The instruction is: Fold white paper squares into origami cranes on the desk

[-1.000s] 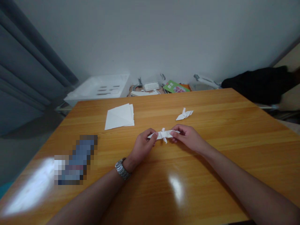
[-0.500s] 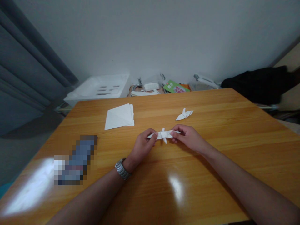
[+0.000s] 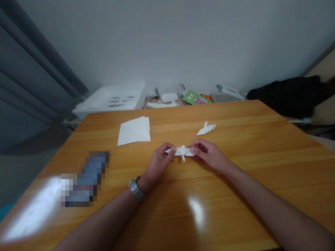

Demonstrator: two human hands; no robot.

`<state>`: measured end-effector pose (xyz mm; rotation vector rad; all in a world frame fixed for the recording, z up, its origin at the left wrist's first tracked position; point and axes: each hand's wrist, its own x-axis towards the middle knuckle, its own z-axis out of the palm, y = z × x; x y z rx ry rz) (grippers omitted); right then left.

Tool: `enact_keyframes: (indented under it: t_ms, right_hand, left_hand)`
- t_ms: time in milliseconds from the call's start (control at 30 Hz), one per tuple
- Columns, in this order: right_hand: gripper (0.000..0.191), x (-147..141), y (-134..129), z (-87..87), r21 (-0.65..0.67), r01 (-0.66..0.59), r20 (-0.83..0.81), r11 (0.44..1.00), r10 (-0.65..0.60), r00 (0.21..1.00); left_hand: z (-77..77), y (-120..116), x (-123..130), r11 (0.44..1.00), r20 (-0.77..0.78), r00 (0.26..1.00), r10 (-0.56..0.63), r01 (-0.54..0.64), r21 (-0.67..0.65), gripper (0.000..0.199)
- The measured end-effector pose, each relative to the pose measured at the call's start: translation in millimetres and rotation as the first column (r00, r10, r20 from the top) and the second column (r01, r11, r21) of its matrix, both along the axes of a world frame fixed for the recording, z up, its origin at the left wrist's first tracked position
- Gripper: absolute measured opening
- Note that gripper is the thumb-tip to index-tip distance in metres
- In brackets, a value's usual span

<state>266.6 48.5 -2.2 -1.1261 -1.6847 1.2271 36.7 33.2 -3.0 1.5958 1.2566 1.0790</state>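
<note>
Between my two hands is a white origami bird (image 3: 183, 151), its wings stretched out sideways and a narrow folded tip pointing toward me. My left hand (image 3: 161, 158), with a metal watch (image 3: 137, 188) on the wrist, pinches the left wing between thumb and fingers. The right wing is pinched the same way by my right hand (image 3: 208, 152). Beyond my right hand a second white origami bird (image 3: 206, 129) lies on the wooden table (image 3: 235, 122). The fingertips under the wings are partly hidden.
White paper sheets (image 3: 134, 130) lie stacked at the table's back left. A blurred-out, phone-like dark object (image 3: 89, 177) is nearer me on the left. Behind the table are a white tray (image 3: 110, 99), a green booklet (image 3: 196, 98) and black cloth (image 3: 285, 96).
The held bird has tilted: its far tip, which stuck up before, now looks shorter and folded toward the body. Both hands keep their pinch and have barely moved.
</note>
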Motion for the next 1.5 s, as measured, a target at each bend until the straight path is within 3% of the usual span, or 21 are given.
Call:
enact_keyframes:
  t_ms: [133, 367, 600, 867, 1000, 1133, 1300, 1500]
  right_hand:
    - [0.03, 1.6, -1.2, 3.6, 0.109, 0.025, 0.005, 0.994, -0.025, 1.0]
    - [0.022, 1.4, -4.5, 11.0, 0.344, -0.096, 0.128, 0.934, 0.055, 0.99]
    - [0.014, -0.2, -8.4, 18.9, 0.353, -0.158, 0.167, 0.922, 0.104, 0.981]
    - [0.016, 1.1, -7.5, 16.7, 0.323, -0.146, 0.192, 0.935, 0.086, 0.978]
    - [0.013, 3.5, -3.4, 14.1, 0.324, -0.072, 0.161, 0.943, 0.02, 0.987]
    - [0.012, 8.6, 3.1, 6.8, 0.296, 0.092, 0.116, 0.951, -0.131, 0.985]
    - [0.015, 20.8, 17.0, -8.7, 0.312, 0.255, 0.114, 0.915, -0.302, 0.946]
    - [0.016, 26.7, 29.0, -17.5, 0.378, 0.302, 0.177, 0.875, -0.388, 0.905]
  left_hand:
    - [-1.0, 0.3, -0.7, 1.0, 0.016, 1.0, -0.018, 0.019, -0.015, 0.029]
    - [-6.3, 1.4, -1.3, 0.998, 0.064, 0.997, -0.048, 0.051, -0.038, 0.028]
    - [-7.1, 0.9, -1.4, 0.994, 0.082, 0.992, -0.092, 0.096, -0.049, 0.027]
    - [-6.0, 0.4, 2.2, 0.997, 0.193, 0.98, -0.058, 0.067, -0.043, 0.039]
    - [-5.6, 2.8, -0.1, 1.0, 0.197, 0.98, 0.007, -0.012, 0.022, 0.038]
    - [-9.4, 7.4, -5.0, 0.995, 0.129, 0.988, 0.08, -0.087, 0.05, 0.03]
    - [-14.8, 10.5, -7.6, 0.996, 0.12, 0.989, 0.083, -0.088, 0.034, 0.028]
    - [-15.3, 8.8, -7.1, 0.997, 0.079, 0.994, 0.073, -0.076, 0.031, 0.03]
